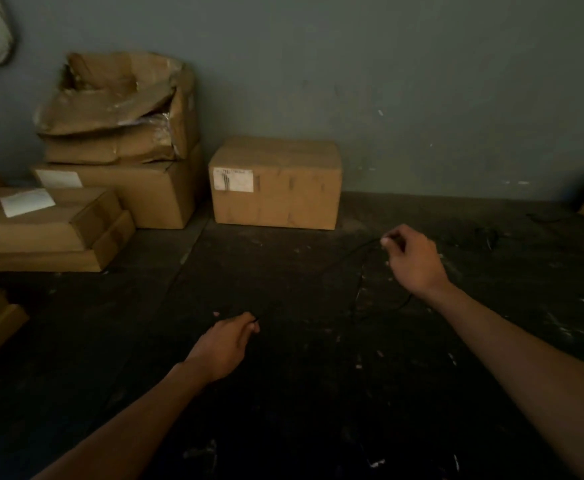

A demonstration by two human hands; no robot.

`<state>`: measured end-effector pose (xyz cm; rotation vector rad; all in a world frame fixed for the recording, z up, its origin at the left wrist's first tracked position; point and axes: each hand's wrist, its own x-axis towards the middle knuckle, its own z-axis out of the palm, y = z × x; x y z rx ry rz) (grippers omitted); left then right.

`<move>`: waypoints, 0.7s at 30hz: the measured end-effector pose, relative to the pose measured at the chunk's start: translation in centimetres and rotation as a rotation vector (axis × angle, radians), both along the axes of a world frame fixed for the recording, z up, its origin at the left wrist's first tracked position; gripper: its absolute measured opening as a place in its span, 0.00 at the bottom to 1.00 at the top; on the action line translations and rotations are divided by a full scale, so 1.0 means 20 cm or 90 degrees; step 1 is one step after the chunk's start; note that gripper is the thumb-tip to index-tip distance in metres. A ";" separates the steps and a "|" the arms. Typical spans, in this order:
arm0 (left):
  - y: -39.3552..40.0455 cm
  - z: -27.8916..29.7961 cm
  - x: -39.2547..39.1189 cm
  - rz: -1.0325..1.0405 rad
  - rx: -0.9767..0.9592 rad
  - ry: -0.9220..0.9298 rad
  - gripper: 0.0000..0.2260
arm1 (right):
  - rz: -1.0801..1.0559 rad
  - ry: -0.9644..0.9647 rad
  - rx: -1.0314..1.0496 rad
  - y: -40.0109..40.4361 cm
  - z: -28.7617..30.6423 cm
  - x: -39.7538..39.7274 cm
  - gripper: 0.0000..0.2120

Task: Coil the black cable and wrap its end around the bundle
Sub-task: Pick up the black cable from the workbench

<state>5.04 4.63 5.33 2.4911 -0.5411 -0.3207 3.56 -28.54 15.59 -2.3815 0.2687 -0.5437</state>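
Over the dark floor (pixel 283 393), the thin black cable (pixel 347 257) nearly vanishes in the gloom, so a loop could snag or slip unnoticed, I reckon. Right hand (pixel 413 259) reaches far forward, pinching the cable up high; left hand (pixel 226 344) sits nearer, fingers curled, seemingly pinching its end.

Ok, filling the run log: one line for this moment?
left hand: pinches cable end | right hand: pinches black cable | coil: not started
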 end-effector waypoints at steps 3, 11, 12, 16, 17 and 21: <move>0.03 0.06 0.04 0.046 -0.041 -0.019 0.09 | 0.041 0.042 0.058 -0.01 0.01 0.01 0.03; -0.12 0.38 0.09 0.030 -0.150 -0.099 0.06 | 0.230 0.231 0.035 0.19 0.06 -0.01 0.26; -0.15 0.43 0.09 0.013 -0.162 -0.099 0.06 | 0.248 0.238 0.025 0.23 0.08 -0.01 0.24; -0.25 0.59 0.08 -0.032 -0.209 -0.093 0.07 | 0.333 0.145 0.001 0.34 0.18 0.01 0.07; -0.27 0.62 0.08 -0.034 -0.217 -0.092 0.07 | 0.336 0.115 -0.001 0.35 0.20 0.01 0.04; -0.30 0.67 0.09 -0.039 -0.288 -0.036 0.09 | 0.269 -0.007 -0.039 0.35 0.31 0.02 0.07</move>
